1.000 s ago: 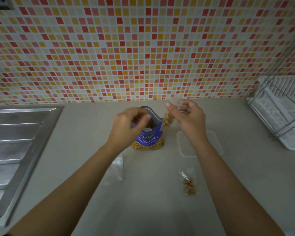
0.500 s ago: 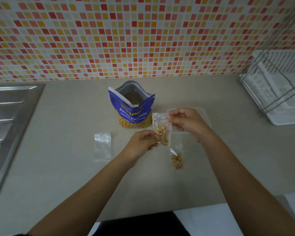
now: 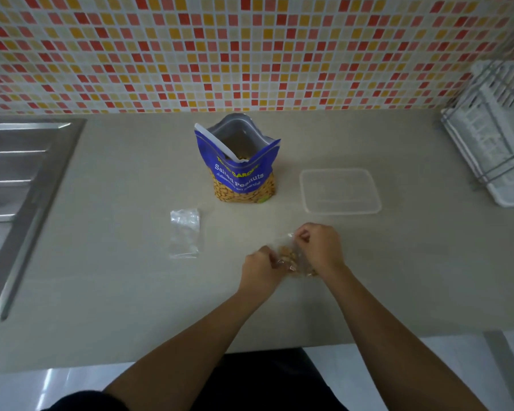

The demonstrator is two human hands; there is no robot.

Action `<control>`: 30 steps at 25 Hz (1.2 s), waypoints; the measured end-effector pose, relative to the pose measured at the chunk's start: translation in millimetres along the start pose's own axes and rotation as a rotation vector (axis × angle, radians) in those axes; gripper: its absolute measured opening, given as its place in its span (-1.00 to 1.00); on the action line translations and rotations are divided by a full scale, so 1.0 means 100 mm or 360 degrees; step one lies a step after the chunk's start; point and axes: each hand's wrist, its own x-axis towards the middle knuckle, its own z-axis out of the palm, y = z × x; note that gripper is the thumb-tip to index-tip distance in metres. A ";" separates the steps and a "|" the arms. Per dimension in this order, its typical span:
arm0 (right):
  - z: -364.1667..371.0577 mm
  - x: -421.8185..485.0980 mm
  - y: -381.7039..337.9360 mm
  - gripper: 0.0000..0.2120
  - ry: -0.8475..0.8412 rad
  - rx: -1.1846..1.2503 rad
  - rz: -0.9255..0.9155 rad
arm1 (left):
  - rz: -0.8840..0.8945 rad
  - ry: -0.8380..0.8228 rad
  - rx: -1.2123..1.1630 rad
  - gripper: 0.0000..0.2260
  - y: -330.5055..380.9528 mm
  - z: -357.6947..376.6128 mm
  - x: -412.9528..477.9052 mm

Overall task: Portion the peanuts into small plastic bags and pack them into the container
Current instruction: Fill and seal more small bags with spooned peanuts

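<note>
Both hands are closed on one small plastic bag (image 3: 288,254) of peanuts, held low over the surface (image 3: 116,238) in front of the person. The right hand (image 3: 319,247) pinches its upper edge with curled fingers, and the left hand (image 3: 260,269) pinches its lower left side. This looks like the mouth of the bag being pressed shut. More peanuts show just under the right wrist, but I cannot tell whether they belong to this bag or to a second one lying there. The clear container (image 3: 340,210) sits empty and lidless, farther from the person and to the right of the hands, with its long axis running left to right. The right hand is the nearer one, so a short reach forward and right would likely carry the bag in. The open peanut pouch (image 3: 241,176) stands upright beyond the left hand, and a spare empty bag (image 3: 184,232) lies flat to the left, apart from both.
</note>
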 end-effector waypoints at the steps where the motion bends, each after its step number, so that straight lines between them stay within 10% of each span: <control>1: 0.00 0.00 -0.01 -0.88 0.0025 -0.0068 -0.0023 | 0.0032 0.0005 0.0052 -0.79 -0.01 0.01 -0.01; 7: -0.01 -0.01 -0.27 -0.86 0.0248 0.0011 -0.0384 | 0.0143 0.0301 0.0070 -0.73 -0.19 -0.43 -0.09; 13: 0.61 -0.01 -0.95 -0.88 -0.0136 0.0318 -0.0691 | 0.0051 0.0831 0.0222 -0.86 -0.90 -1.11 0.04; 19: 1.09 0.21 -1.46 -0.61 -0.0309 0.0159 -0.0750 | 0.0840 0.0729 0.1023 -0.67 -1.49 -1.27 0.11; 30: 1.08 0.26 -1.54 -0.79 -0.0298 0.0600 -0.0631 | 0.0979 0.0571 0.0944 -0.73 -1.59 -1.32 0.22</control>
